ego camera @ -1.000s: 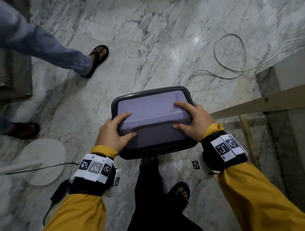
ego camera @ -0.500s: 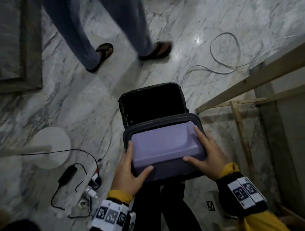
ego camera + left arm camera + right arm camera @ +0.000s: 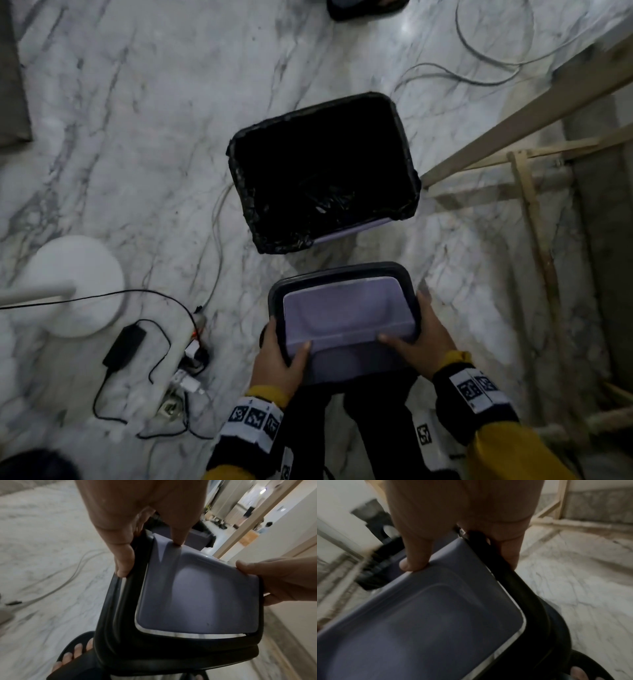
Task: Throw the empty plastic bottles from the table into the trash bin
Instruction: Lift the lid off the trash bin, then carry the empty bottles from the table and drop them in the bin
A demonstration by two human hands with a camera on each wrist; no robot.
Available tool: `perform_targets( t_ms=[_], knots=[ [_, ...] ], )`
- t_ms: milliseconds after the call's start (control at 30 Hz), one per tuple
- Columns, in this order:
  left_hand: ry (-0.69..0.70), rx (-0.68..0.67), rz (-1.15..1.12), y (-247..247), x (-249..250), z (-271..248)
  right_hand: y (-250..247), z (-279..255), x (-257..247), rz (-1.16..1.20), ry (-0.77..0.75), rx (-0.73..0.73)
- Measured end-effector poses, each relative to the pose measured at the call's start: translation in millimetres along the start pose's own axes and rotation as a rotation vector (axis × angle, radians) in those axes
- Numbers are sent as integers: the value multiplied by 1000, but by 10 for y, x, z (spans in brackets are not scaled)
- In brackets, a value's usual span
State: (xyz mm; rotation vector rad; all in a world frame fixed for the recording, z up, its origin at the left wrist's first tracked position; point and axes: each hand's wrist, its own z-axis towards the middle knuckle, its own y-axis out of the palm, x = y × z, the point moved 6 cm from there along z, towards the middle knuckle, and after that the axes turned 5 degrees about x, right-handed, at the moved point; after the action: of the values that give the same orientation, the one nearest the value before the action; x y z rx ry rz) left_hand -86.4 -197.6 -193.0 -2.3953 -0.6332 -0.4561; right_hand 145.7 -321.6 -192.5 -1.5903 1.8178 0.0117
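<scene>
The trash bin (image 3: pixel 406 161) stands uncovered on the marble floor, lined with a black bag; its purple wall shows at the near side. I hold its lid (image 3: pixel 346 318), a black frame with a purple flap, close to my body below the bin. My left hand (image 3: pixel 279 356) grips the lid's left edge, thumb on the purple flap (image 3: pixel 197 595). On the opposite edge my right hand (image 3: pixel 421 339) grips, thumb (image 3: pixel 414 559) pressed on the flap (image 3: pixel 428 622). No bottle or table top is in view.
A wooden frame (image 3: pixel 513 123) runs along the right beside the bin. A white round lamp base (image 3: pixel 72 284), a power strip with plugs (image 3: pixel 181 356) and black cables lie on the floor at left. White cable loops (image 3: pixel 479 44) lie beyond the bin.
The lid has come off the bin and moved toward my body, so the black-lined bin is fully uncovered. The other person's legs have left the view.
</scene>
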Motion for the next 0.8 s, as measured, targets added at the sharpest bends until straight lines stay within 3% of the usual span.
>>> perform_targets(
  t_ms=[233, 433, 633, 800],
  knots=[
    [-40, 8, 57, 584, -552, 1262, 664, 1291, 582, -73, 8, -6],
    [-36, 30, 102, 923, -845, 1823, 882, 1940, 899, -176, -9, 43],
    [-122, -71, 149, 1040, -797, 1751, 914, 1954, 1025, -235, 28, -50],
    [-120, -87, 224, 843, -383, 1324, 648, 1357, 573, -235, 84, -53]
  ],
)
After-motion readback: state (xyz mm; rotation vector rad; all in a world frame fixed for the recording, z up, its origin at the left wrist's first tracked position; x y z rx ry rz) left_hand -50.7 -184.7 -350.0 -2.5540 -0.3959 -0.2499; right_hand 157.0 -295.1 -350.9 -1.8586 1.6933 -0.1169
